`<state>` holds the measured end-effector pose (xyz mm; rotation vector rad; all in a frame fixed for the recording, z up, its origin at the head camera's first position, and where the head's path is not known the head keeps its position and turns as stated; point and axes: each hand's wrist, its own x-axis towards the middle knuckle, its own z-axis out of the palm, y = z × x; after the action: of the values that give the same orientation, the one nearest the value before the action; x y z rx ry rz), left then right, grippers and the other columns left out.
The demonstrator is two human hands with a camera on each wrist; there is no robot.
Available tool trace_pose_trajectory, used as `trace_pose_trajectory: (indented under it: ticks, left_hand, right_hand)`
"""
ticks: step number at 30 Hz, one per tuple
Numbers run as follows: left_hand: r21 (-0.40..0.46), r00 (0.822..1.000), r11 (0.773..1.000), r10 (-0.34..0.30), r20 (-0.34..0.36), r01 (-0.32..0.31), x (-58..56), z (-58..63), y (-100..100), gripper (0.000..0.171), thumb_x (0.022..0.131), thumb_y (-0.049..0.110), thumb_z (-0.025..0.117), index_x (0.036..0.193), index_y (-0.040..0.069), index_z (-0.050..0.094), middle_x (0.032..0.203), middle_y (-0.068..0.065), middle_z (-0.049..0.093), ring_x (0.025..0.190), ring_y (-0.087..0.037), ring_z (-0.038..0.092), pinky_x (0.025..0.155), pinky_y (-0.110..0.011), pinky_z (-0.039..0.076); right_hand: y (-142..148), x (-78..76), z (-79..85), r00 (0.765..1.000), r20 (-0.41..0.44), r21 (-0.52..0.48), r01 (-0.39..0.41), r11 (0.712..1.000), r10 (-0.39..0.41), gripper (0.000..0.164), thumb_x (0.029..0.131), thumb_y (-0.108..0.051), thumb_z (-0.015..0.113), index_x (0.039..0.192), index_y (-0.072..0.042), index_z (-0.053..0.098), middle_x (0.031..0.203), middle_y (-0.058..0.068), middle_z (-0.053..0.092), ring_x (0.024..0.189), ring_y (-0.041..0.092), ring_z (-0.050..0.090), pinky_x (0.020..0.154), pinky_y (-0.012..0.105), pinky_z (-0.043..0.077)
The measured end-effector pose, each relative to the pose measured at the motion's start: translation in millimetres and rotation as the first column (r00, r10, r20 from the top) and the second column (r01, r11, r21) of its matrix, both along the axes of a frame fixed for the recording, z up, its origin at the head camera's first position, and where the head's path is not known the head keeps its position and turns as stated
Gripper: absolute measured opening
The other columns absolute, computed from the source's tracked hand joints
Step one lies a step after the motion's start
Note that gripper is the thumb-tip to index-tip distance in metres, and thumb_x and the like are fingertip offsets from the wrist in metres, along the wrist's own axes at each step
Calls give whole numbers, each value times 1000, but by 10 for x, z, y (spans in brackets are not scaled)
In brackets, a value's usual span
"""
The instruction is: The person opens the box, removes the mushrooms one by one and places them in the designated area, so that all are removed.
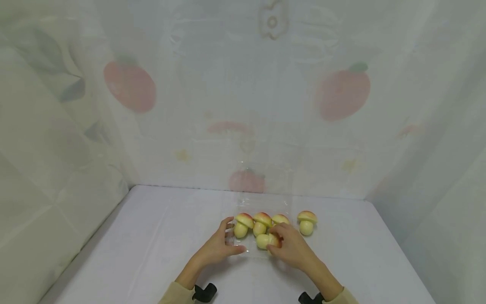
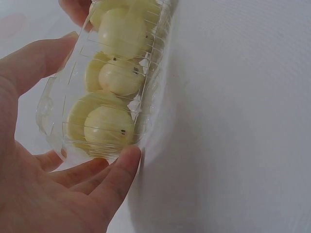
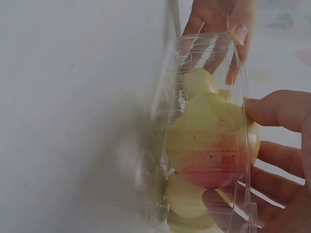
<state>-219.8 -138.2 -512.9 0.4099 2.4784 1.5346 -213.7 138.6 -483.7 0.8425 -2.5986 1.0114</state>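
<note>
A clear plastic clamshell box (image 2: 47,111) sits near the middle of the white table, its transparent lid (image 1: 281,202) raised at the back. Three toy mushrooms with yellow-and-red caps, such as the left one (image 1: 241,226), stand side by side inside. My left hand (image 1: 218,245) holds the box's left end, thumb at the front rim and fingers against the end wall. Between the thumb and fingers of my right hand (image 1: 290,248) is another toy mushroom (image 1: 262,241), lying sideways at the front of the box, its red-tinged cap toward the palm.
One more toy mushroom (image 1: 306,223) stands on the white table (image 1: 341,261) just right of the box. Behind the table hangs a pale curtain (image 1: 235,84) printed with red fruit. Pale sheets also hang at both sides.
</note>
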Motion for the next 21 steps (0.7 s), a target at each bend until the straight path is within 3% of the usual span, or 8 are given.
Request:
trace_pose_trajectory:
  ticks: [9, 15, 21]
  left_hand:
    - [2, 1000, 1000, 0, -1, 0, 0, 5, 5, 105, 85, 34, 85, 160, 7, 16, 156, -26, 34, 138, -47, 42, 101, -56, 48]
    - [-1, 1000, 1000, -2, -4, 2, -2, 2, 3, 105, 85, 34, 84, 159, 7, 15, 156, -26, 34, 139, -46, 42, 103, -56, 47]
    - [0, 1000, 1000, -5, -11, 5, -3, -3, -4, 105, 85, 34, 84, 159, 7, 15, 156, -26, 34, 139, -46, 42, 103, -56, 46]
  right_hand:
    - [-4, -33, -76, 998, 59, -30, -23, 999, 25, 35, 74, 0, 75, 109, 2, 71, 100, 2, 68, 83, 8, 55, 72, 26, 50]
    - [-23, -18, -61, 996, 90, -23, 15, 1000, -13, 41, 71, 4, 68, 111, 2, 70, 103, 5, 67, 88, 13, 58, 76, 28, 52]
    - [-48, -12, -21, 984, 172, -38, 50, 998, -43, 42, 74, 2, 69, 116, 6, 68, 111, 10, 66, 98, 22, 64, 83, 32, 57]
